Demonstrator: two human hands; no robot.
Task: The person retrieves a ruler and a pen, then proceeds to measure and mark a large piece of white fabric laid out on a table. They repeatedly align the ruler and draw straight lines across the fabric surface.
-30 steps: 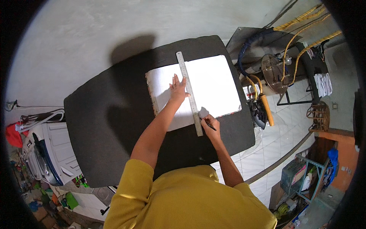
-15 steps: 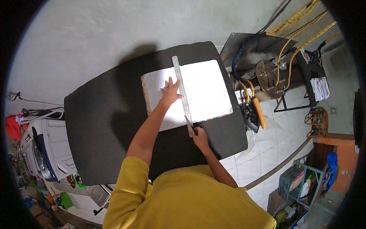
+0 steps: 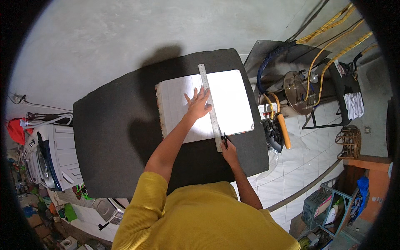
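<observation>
I'm spreading my left grip (image 3: 198, 106) against the ruler (image 3: 213, 120), likely steadying it across the notebook (image 3: 234, 100) on the desk (image 3: 108, 137); my right grip (image 3: 229, 152) is clamping a black pen (image 3: 225, 139) beside its near end.

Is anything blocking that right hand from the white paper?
Nothing visible does. The right hand, holding a slim black pen-like tool, is at the white paper's near edge. The metal ruler lies just to its left, with the left hand spread beside it.
</observation>
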